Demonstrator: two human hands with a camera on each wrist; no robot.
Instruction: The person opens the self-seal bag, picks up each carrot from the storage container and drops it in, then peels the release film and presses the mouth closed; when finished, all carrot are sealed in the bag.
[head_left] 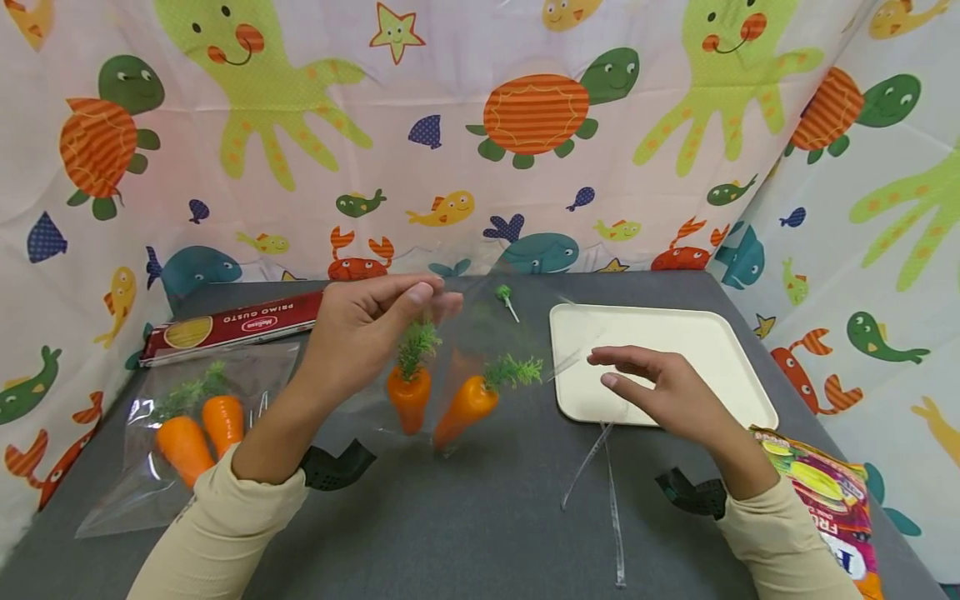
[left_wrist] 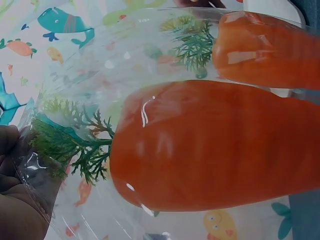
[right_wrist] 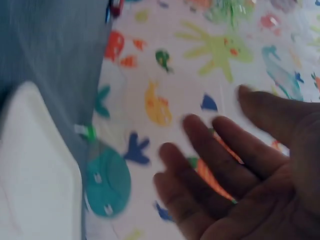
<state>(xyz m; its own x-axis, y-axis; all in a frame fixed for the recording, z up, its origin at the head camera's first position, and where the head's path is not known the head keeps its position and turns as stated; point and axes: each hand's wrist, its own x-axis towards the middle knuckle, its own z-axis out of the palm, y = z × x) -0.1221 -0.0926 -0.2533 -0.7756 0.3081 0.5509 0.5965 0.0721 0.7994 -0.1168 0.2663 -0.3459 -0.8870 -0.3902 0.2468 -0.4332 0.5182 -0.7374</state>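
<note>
My left hand (head_left: 429,298) is raised over the grey table and pinches the top of a clear plastic bag (head_left: 480,337). Two orange toy carrots with green tops hang inside it, one (head_left: 409,398) upright and one (head_left: 467,407) tilted. In the left wrist view the nearer carrot (left_wrist: 210,145) fills the frame, the second carrot (left_wrist: 270,50) lies above it, and my left hand (left_wrist: 12,200) grips the bag's (left_wrist: 100,65) edge. My right hand (head_left: 606,368) hovers open, fingers spread, right of the bag and holding nothing. The right wrist view shows that right hand's (right_wrist: 215,150) bare palm.
A white tray (head_left: 675,337) lies at the right, a small green sprig (head_left: 504,293) behind the bag. At the left are a second bag with two carrots (head_left: 198,425) and a red pasta box (head_left: 232,325). Clear plastic strips (head_left: 611,492) and a colourful snack bag (head_left: 825,500) lie near the front.
</note>
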